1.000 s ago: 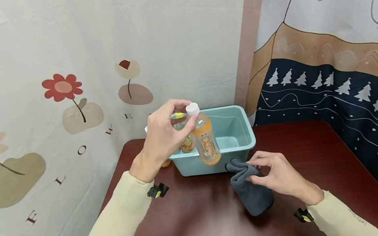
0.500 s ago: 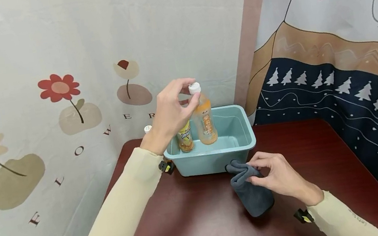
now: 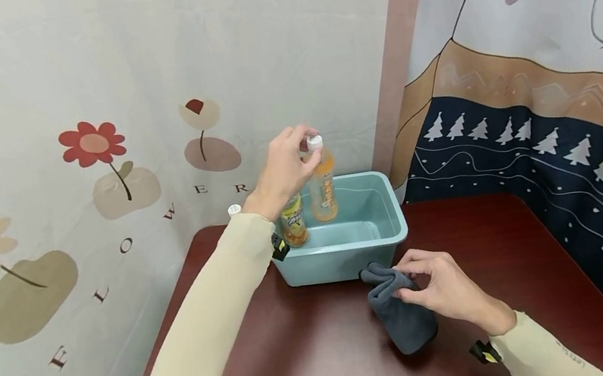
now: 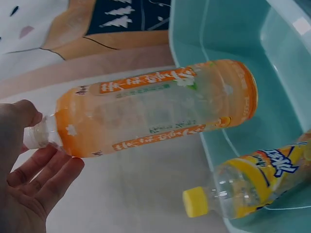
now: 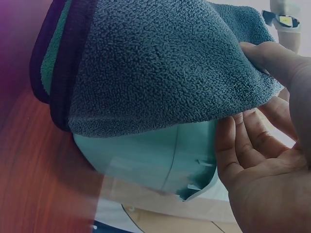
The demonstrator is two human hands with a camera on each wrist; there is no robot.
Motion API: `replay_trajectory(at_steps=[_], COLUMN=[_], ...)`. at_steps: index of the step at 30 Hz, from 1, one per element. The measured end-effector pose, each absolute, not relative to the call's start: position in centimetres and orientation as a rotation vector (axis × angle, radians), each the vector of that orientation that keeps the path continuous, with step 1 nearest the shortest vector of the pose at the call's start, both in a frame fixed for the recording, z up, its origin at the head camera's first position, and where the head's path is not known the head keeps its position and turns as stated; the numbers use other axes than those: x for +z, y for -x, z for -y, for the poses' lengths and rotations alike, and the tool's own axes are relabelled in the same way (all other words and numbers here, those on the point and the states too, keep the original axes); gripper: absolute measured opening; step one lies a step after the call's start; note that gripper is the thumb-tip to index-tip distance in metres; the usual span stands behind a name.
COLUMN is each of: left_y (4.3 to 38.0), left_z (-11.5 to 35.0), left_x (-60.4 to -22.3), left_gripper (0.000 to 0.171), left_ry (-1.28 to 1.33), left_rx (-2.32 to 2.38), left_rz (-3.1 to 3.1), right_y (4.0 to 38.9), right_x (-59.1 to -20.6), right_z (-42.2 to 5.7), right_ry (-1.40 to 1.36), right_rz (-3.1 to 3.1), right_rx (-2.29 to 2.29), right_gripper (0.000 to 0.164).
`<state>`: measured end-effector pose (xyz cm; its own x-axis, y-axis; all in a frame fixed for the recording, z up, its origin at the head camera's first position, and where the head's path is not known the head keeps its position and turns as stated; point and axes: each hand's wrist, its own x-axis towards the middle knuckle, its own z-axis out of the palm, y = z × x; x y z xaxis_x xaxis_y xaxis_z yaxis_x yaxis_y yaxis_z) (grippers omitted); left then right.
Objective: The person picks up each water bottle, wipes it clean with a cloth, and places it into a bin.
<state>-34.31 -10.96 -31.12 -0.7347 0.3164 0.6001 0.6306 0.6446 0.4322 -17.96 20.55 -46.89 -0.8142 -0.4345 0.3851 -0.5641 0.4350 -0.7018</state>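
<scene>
My left hand (image 3: 288, 167) pinches the white cap of a clear plastic bottle (image 3: 323, 192) with an orange label. The bottle hangs upright, its lower end inside the light blue plastic bin (image 3: 340, 248). A second bottle (image 4: 265, 177), yellow-capped with a yellow label, stands in the bin's left part, partly behind my left wrist in the head view. In front of the bin, my right hand (image 3: 442, 287) pinches a folded dark grey cloth (image 3: 405, 322) between thumb and fingers. The cloth hangs down close over the table, and its plush surface fills much of the right wrist view.
A white bottle cap (image 3: 235, 210) shows left of the bin, the rest of it hidden behind my left forearm. The bin stands on a dark red-brown table (image 3: 302, 350). Printed fabric (image 3: 302, 38) hangs right behind the table and along its right side.
My left hand has carried the orange-labelled bottle from in front of the bin, up over its front rim and back into it. My right hand and the cloth have stayed nearly still.
</scene>
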Motion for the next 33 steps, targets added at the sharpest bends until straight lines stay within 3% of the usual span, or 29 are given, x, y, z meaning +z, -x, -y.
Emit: replay_trajectory(at_steps=[12, 25, 33], left_y=[36.7, 36.9, 36.8], left_z=[10.5, 10.7, 10.4], left_x=[-34.3, -36.0, -35.7], left_gripper=[0.026, 0.029, 0.046], left_ry=[0.652, 0.507, 0.487], left_rx=[-0.721, -0.703, -0.678], left_rz=[2.712, 2.968, 3.006], right_y=[17.7, 17.7, 17.7], right_x=[-47.1, -47.0, -47.1], right_z=[-20.8, -21.0, -21.2], right_ry=[-0.884, -0.876, -0.868], right_rz=[2.517, 2.518, 2.525], right_rx=[1.285, 1.34, 1.34], right_gripper=[0.034, 0.033, 0.033])
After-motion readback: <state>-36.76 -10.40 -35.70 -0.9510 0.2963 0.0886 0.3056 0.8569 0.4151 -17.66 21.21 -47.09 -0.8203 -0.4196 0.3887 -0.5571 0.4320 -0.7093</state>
